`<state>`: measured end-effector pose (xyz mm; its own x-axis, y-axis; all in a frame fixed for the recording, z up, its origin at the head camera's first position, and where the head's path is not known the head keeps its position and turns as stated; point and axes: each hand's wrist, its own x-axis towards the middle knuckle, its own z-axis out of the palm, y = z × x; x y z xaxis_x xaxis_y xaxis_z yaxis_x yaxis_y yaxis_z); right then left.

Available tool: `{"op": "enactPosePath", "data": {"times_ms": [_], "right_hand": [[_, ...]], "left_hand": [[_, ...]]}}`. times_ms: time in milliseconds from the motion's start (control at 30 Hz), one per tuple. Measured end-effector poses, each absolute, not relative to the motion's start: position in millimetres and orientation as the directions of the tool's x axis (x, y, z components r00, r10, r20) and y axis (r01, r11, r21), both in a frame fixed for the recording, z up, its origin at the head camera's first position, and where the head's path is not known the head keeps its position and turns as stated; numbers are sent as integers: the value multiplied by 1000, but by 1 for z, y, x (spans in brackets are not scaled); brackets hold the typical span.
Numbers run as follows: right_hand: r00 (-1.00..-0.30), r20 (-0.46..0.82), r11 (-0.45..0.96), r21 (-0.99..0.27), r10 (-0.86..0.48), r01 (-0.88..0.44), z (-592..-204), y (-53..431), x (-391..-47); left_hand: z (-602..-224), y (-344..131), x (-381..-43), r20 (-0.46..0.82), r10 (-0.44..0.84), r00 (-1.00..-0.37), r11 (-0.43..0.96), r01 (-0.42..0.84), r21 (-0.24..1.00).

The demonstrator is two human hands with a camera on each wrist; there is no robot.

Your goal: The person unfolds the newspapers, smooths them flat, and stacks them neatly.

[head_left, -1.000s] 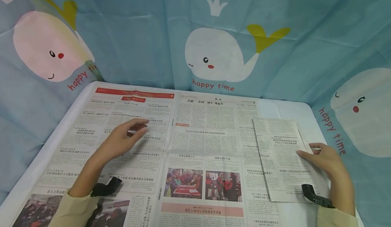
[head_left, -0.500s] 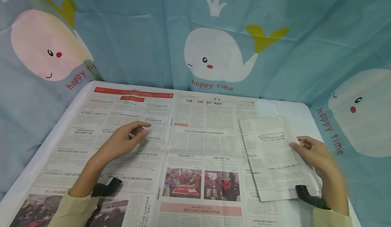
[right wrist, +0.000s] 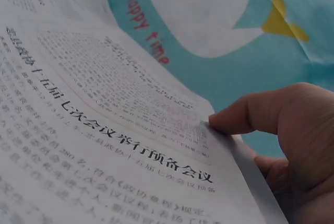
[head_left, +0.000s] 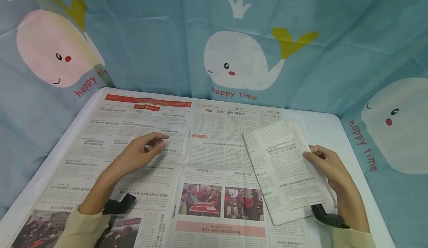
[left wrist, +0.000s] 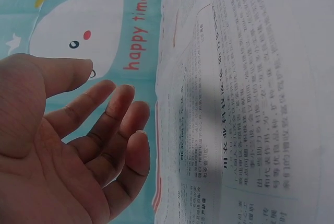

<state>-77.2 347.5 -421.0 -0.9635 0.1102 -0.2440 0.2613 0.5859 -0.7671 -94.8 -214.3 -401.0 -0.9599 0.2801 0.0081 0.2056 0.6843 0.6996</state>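
A folded newspaper (head_left: 284,173) lies tilted over the right part of an open newspaper (head_left: 214,159) spread on the table. My right hand (head_left: 329,166) pinches its right edge, thumb on top and fingers underneath; in the right wrist view the thumb (right wrist: 229,119) presses on the printed page near the edge. Over the left page of the spread newspaper hovers my left hand (head_left: 143,151), holding nothing. Its fingers (left wrist: 117,109) are relaxed and loosely bent in the left wrist view, with the thumb apart from them.
White table surface (head_left: 324,129) shows along the right side and around the spread newspaper. A blue curtain (head_left: 160,47) printed with whales and "happy time" hangs behind the table and at both sides. Each wrist wears a black camera mount (head_left: 120,204).
My right hand has drawn the folded newspaper leftward, from the right edge of the table to over the spread newspaper, turning it slightly. The left hand has hardly moved.
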Motion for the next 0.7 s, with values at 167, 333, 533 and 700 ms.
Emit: {"op": "enactPosePath", "data": {"times_ms": [167, 333, 533, 700], "right_hand": [[-967, -232, 545, -800, 103, 250, -421, 340, -80], [-969, -164, 522, -819, 186, 239, -422, 322, -84], [-968, -200, 473, -845, 155, 250, -420, 303, -85], [-977, -207, 425, -880, 56, 211, -419, 290, -83]], "left_hand": [[-402, -213, -95, 12, 289, -957, 676, 212, 706], [-406, -208, -96, 7, 297, -955, 675, 215, 706], [-409, -201, -94, -24, 312, -950, 663, 200, 722], [-410, -190, -92, -43, 345, -938, 648, 204, 734]]}}
